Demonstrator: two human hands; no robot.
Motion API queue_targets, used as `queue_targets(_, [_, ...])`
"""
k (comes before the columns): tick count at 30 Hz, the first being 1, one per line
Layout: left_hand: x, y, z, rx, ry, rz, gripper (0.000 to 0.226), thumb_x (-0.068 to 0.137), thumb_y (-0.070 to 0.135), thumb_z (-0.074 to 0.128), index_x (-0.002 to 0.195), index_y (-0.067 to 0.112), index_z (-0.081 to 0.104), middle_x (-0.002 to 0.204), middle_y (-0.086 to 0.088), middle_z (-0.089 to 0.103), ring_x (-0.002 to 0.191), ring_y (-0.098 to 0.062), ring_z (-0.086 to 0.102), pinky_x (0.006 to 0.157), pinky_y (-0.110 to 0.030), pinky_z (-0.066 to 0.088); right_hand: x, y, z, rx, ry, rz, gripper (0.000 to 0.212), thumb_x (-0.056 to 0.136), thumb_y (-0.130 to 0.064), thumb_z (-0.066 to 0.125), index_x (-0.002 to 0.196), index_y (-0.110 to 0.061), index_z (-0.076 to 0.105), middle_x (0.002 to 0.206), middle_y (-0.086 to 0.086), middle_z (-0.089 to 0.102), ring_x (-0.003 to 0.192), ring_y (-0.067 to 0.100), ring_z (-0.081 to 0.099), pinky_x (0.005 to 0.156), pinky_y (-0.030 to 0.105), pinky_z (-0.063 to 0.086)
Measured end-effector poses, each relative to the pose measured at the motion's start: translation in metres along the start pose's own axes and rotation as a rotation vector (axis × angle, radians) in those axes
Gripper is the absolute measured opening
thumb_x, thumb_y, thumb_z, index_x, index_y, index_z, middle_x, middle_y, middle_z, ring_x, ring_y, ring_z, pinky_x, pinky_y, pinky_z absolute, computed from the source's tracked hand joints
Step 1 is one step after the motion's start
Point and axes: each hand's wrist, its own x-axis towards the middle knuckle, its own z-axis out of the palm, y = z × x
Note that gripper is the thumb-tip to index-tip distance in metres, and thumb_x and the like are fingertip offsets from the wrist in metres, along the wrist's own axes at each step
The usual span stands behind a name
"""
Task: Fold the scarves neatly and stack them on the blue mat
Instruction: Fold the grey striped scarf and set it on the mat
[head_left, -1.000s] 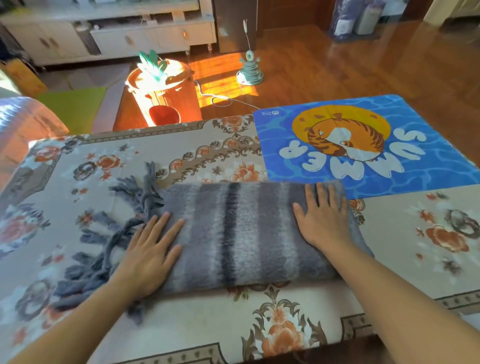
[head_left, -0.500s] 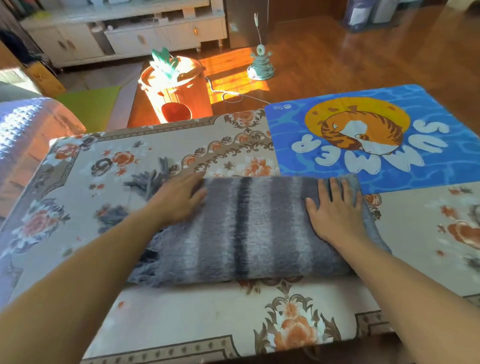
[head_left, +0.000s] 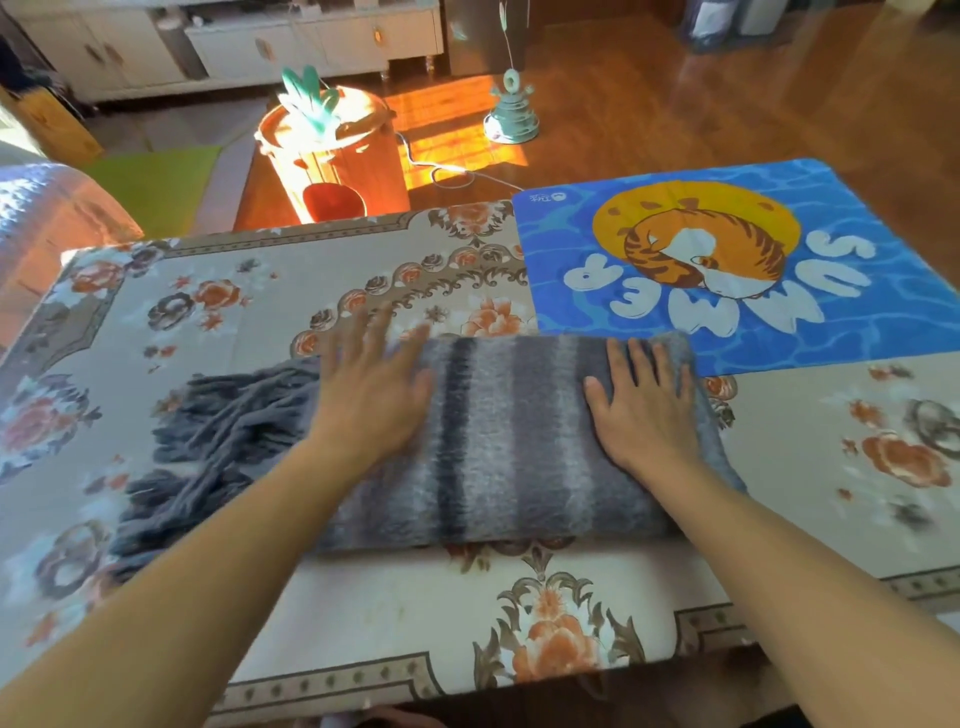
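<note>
Slid up and leftward since a moment ago: left hand (head_left: 371, 395), then at the scarf's far left corner with fingers bunched near the tassels, now spread flat across the upper left part of the folded band, fingertips blurred and reaching past the far edge onto the floral cloth (head_left: 260, 312). Unchanged on the other side: right hand (head_left: 647, 410) pressed palm-down on the right end of the grey striped scarf (head_left: 509, 447), fingers straight and slightly splayed, gripping nothing. Same for the left: fingers extended, flat on the fabric, nothing pinched as far as the blur allows. Folded lengthwise into a thick band and lying across the middle of the table, near the front edge, with the fringe (head_left: 208, 441) trailing loose and tangled off the left end. Right end just touching or barely overlapping the near corner of the blue mat (head_left: 883, 312); hard to tell which. Judged about partway: one long fold made and being smoothed, but probably at least one more fold across needed to bring the tassels in, then a lift onto the mat. Nothing stacked on the mat yet, and no other scarf in sight. Both forearms stretched forward from the bottom corners, wrists low, palms bearing down on the cloth. Beyond the table, an orange pineapple-shaped stand (head_left: 332, 156) on the wooden floor.
</note>
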Motion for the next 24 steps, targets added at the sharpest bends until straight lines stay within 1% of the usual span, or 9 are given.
queue_targets(2, [-0.011, 0.044, 0.018, -0.106, -0.108, 0.052, 0.065, 0.099, 0.067, 0.014, 0.159, 0.045, -0.001, 0.169, 0.005, -0.014, 0.154, -0.027, -0.021, 0.121, -0.060, -0.012, -0.002, 0.002, -0.002, -0.003, -0.029, -0.037, 0.072, 0.098, -0.064, 0.008, 0.160, -0.027, 0.007, 0.168, 0.001, 0.006, 0.154, 0.024, -0.006, 0.123, 0.054, -0.003])
queue_targets(5, [-0.034, 0.058, 0.056, -0.110, -0.231, -0.098, 0.070, 0.094, 0.076, 0.005, 0.156, 0.050, -0.014, 0.168, 0.006, -0.019, 0.152, -0.029, -0.026, 0.118, -0.066, -0.014, 0.002, 0.006, -0.009, -0.020, -0.144, -0.096, 0.069, 0.099, -0.065, 0.010, 0.160, -0.033, 0.004, 0.168, -0.002, -0.004, 0.154, 0.023, -0.012, 0.123, 0.053, -0.007])
queue_targets(9, [-0.030, 0.055, 0.060, -0.120, -0.251, -0.114, 0.070, 0.094, 0.076, 0.004, 0.155, 0.050, -0.017, 0.168, 0.006, -0.021, 0.151, -0.029, -0.028, 0.117, -0.066, -0.015, -0.003, 0.035, -0.027, 0.035, -0.203, 0.058, 0.065, 0.102, -0.056, 0.029, 0.159, -0.036, 0.003, 0.168, 0.001, -0.009, 0.153, 0.033, -0.008, 0.123, 0.053, 0.004])
queue_targets(12, [-0.028, 0.056, 0.059, -0.109, -0.266, -0.109, 0.071, 0.093, 0.076, 0.004, 0.155, 0.048, -0.017, 0.167, 0.005, -0.022, 0.151, -0.031, -0.029, 0.116, -0.068, -0.016, -0.024, 0.061, -0.027, 0.310, -0.184, 0.230, 0.079, 0.096, -0.051, 0.052, 0.158, -0.032, 0.006, 0.163, 0.010, 0.016, 0.147, 0.038, 0.024, 0.117, 0.054, 0.030])
queue_targets(15, [-0.016, 0.061, 0.048, -0.043, -0.363, -0.116, 0.075, 0.094, 0.074, 0.006, 0.158, 0.040, -0.015, 0.167, -0.001, -0.023, 0.150, -0.037, -0.028, 0.114, -0.071, -0.017, -0.033, 0.067, -0.031, 0.544, -0.191, 0.372, 0.080, 0.083, -0.049, 0.070, 0.147, -0.031, 0.025, 0.132, 0.011, 0.052, 0.113, 0.036, 0.058, 0.093, 0.050, 0.052])
queue_targets(17, [-0.014, 0.069, 0.041, -0.038, -0.294, -0.061, 0.074, 0.097, 0.069, 0.010, 0.161, 0.035, -0.009, 0.168, -0.003, -0.020, 0.151, -0.037, -0.026, 0.114, -0.068, -0.019, -0.031, 0.065, -0.038, 0.778, -0.260, 0.491, 0.072, 0.080, -0.039, 0.078, 0.140, -0.025, 0.040, 0.122, 0.007, 0.061, 0.101, 0.031, 0.065, 0.088, 0.046, 0.055])
queue_targets(19, [-0.021, 0.077, 0.045, -0.087, -0.201, 0.050, 0.069, 0.098, 0.068, 0.008, 0.159, 0.041, -0.009, 0.169, 0.003, -0.017, 0.152, -0.033, -0.025, 0.116, -0.068, -0.017, -0.031, 0.063, -0.043, 0.949, -0.324, 0.591, 0.057, 0.080, -0.028, 0.083, 0.129, -0.015, 0.055, 0.110, 0.011, 0.070, 0.092, 0.032, 0.070, 0.085, 0.047, 0.058])
queue_targets(21, [-0.027, 0.081, 0.055, -0.077, -0.243, 0.093, 0.066, 0.097, 0.070, 0.004, 0.157, 0.048, -0.012, 0.169, 0.008, -0.017, 0.152, -0.033, -0.025, 0.115, -0.070, -0.014, -0.035, 0.059, -0.056, 1.017, -0.374, 0.637, 0.043, 0.081, -0.020, 0.082, 0.117, -0.006, 0.063, 0.098, 0.015, 0.074, 0.084, 0.033, 0.072, 0.077, 0.044, 0.059])
queue_targets(24, [-0.021, 0.082, 0.061, -0.028, -0.294, 0.066, 0.066, 0.097, 0.068, 0.003, 0.157, 0.047, -0.014, 0.168, 0.007, -0.018, 0.152, -0.035, -0.026, 0.113, -0.071, -0.015, -0.040, 0.046, -0.097, 1.136, -0.472, 0.624, 0.036, 0.082, -0.017, 0.079, 0.112, -0.006, 0.065, 0.093, 0.015, 0.076, 0.078, 0.031, 0.074, 0.065, 0.039, 0.059])
